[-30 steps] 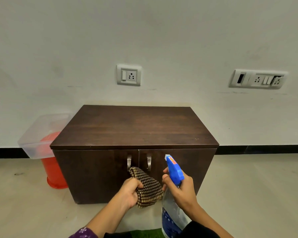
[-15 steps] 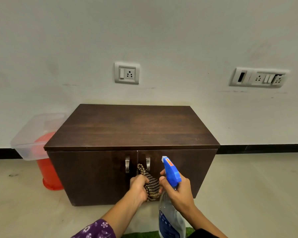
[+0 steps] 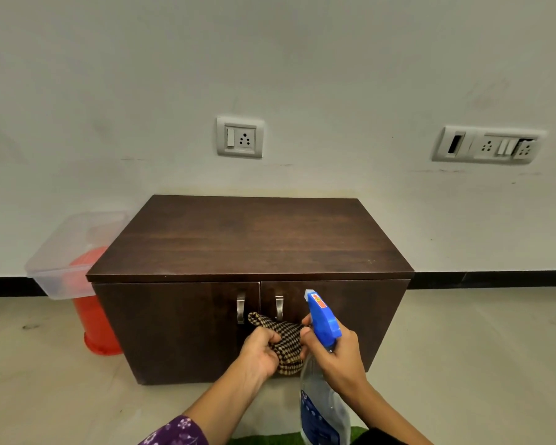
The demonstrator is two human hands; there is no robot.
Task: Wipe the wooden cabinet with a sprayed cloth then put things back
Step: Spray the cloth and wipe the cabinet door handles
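Cloth (image 3: 286, 345): checked, dark and tan, bunched. It is gripped in the left hand (image 3: 260, 351), fingers curled round it, with one loose end sticking up to the far left. It is held in front of the cabinet (image 3: 251, 239) doors, just below the two metal handles (image 3: 240, 308), near the middle seam. Whether it touches the door cannot be told.

Spray bottle (image 3: 321, 409): clear body, blue head, white nozzle tip aimed up and to the left. It is grasped at the neck by the right hand (image 3: 337, 358), with the fingers wrapped round the front of the head at the trigger. The bottle is tilted, base toward the near edge. The right fingertips are seen just beside the cloth.

Cabinet: dark wood, both doors closed, set against the wall.

Left of the cabinet, a clear tub (image 3: 61, 252) is seen over a red bucket (image 3: 93, 316) that stands on the floor.

On the wall, a socket (image 3: 240, 137) is mounted above the cabinet and a switch panel (image 3: 488, 145) further right.

Near edge: a purple floral sleeve (image 3: 177, 433) and a strip of green mat (image 3: 270, 440).
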